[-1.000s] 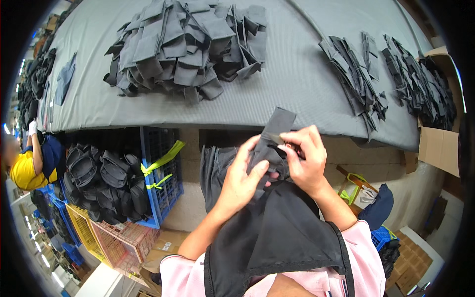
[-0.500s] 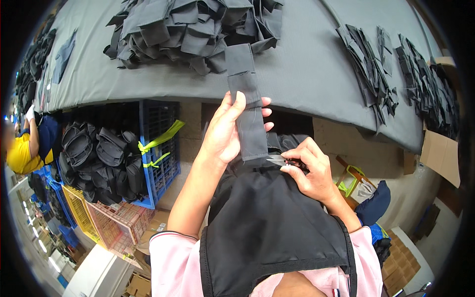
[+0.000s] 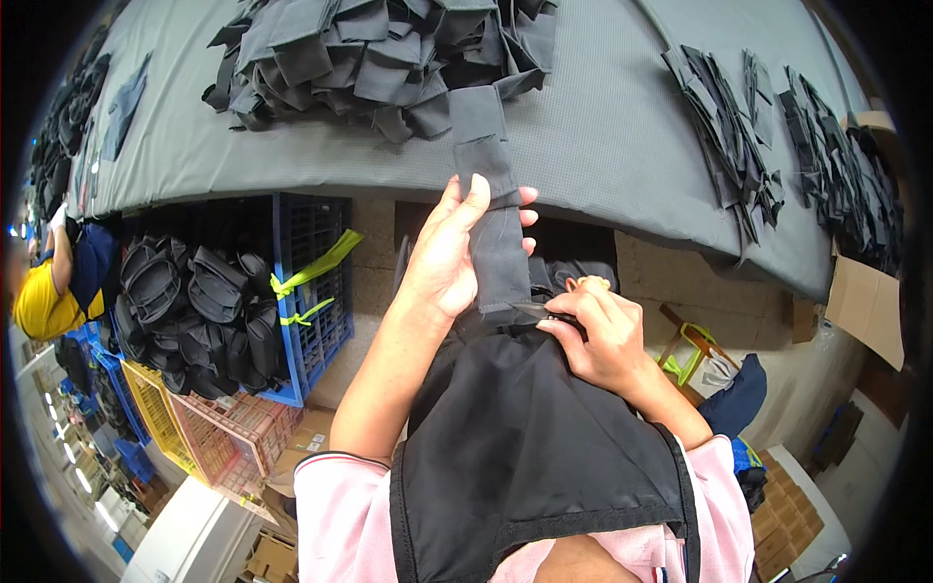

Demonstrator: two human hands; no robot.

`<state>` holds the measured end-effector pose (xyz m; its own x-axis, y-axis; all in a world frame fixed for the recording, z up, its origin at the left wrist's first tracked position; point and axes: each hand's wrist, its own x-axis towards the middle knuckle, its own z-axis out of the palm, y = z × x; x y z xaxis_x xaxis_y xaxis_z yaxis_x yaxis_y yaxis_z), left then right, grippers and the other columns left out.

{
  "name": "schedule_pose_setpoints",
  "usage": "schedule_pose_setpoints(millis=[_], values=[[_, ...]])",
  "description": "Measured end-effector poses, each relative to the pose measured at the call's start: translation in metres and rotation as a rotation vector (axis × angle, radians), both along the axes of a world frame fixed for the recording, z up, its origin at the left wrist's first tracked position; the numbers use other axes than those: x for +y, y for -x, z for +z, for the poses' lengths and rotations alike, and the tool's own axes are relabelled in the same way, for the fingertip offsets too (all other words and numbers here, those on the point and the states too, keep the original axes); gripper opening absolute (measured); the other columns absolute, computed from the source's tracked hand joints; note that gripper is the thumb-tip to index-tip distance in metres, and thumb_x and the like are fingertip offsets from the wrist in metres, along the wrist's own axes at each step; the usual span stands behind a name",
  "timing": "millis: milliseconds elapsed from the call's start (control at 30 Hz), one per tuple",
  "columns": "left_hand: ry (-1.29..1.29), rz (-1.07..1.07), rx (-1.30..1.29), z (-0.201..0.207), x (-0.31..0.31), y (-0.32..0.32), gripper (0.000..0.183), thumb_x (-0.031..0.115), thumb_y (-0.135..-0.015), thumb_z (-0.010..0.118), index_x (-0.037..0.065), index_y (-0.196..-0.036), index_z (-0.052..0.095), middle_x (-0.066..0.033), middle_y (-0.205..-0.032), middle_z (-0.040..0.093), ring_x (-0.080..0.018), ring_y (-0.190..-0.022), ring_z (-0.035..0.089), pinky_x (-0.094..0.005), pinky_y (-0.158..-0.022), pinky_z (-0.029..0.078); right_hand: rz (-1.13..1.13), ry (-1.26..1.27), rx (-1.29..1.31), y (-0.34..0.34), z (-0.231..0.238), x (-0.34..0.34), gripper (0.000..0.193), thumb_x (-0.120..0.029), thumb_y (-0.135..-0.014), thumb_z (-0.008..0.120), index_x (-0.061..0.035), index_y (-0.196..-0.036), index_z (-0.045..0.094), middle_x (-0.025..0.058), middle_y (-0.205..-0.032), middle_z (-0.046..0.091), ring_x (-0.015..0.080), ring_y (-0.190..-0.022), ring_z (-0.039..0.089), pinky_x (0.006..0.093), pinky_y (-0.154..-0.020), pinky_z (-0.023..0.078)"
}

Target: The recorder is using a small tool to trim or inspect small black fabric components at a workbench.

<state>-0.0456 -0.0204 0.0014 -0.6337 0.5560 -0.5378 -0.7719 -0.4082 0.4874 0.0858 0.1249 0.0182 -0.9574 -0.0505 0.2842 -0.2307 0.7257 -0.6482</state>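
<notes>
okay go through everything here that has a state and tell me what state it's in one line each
Left hand: holding the fabric strap upright.
Right hand: gripping small snips at the strap's base.
Fabric strap: stretched taut, attached to black garment.
Snips: blades at the strap.
Blue crate: stuffed with black bags.
Fabric pile: heaped on table.

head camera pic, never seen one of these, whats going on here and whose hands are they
This is one view, taken by a wide-lens camera worn on a person's head and looking down, so straight edges bend near the rim. Both bare hands belong to the wearer, in pink sleeves. The left hand holds up a long dark grey fabric strap that rises from a black fabric piece on the lap. The right hand pinches small metal snips at the foot of the strap. Beyond is a grey cloth-covered table with a heap of dark grey fabric pieces and more stacks to the right. Below the table's edge stands a blue plastic crate beside black bags. Another person in yellow is at far left.
</notes>
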Motion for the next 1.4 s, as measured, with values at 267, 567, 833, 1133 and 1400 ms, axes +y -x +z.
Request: schedule_pose_setpoints(millis=[267,567,833,1133,1400], values=[[0.015,0.003,0.008,0.000,0.001,0.001,0.031,0.029,-0.097,0.047,0.004,-0.115,0.045,-0.0164,-0.109,0.061,-0.0207,-0.086,0.063,-0.0369,-0.067,0.057,0.032,0.052,-0.049,0.004,0.003,0.000,0.026,-0.008,-0.067,0.076,-0.0055,-0.085,0.058,0.0068,-0.072,0.056,0.0221,-0.059,0.057,0.0313,-0.052,0.044],[0.017,0.022,0.017,0.004,0.004,-0.002,0.031,0.031,-0.096,0.049,0.006,-0.115,0.046,-0.0150,-0.106,0.062,-0.0197,-0.085,0.063,-0.0357,-0.067,0.057,0.071,0.082,-0.056,0.011,0.006,-0.011,0.031,-0.011,-0.068,0.076,-0.0055,-0.092,0.058,0.0058,-0.075,0.054,0.0209,-0.058,0.057,0.0312,-0.052,0.044],[0.007,0.028,0.003,0.002,0.004,-0.004,0.030,0.031,-0.096,0.050,0.006,-0.113,0.047,-0.0145,-0.105,0.062,-0.0196,-0.085,0.063,-0.0353,-0.067,0.056,0.095,0.046,-0.044,0.015,0.004,-0.013,0.031,-0.011,-0.067,0.076,-0.0054,-0.091,0.058,0.0054,-0.075,0.054,0.0205,-0.058,0.057,0.0309,-0.051,0.044],[-0.041,0.016,-0.014,-0.004,0.002,-0.003,0.032,0.030,-0.096,0.049,0.006,-0.116,0.047,-0.0157,-0.110,0.061,-0.0222,-0.091,0.063,-0.0380,-0.072,0.057,0.004,0.211,-0.199,0.010,0.011,-0.002,0.027,-0.010,-0.070,0.075,-0.0053,-0.089,0.058,0.0064,-0.078,0.053,0.0210,-0.063,0.058,0.0303,-0.056,0.046],[-0.060,-0.004,0.040,0.001,-0.003,-0.012,0.035,0.030,-0.095,0.052,0.008,-0.122,0.045,-0.0159,-0.120,0.057,-0.0243,-0.097,0.062,-0.0415,-0.077,0.056,-0.020,0.365,-0.544,0.041,0.032,0.004,0.050,-0.008,-0.062,0.079,-0.0081,-0.107,0.057,0.0048,-0.081,0.047,0.0163,-0.068,0.046,0.0288,-0.064,0.043]])
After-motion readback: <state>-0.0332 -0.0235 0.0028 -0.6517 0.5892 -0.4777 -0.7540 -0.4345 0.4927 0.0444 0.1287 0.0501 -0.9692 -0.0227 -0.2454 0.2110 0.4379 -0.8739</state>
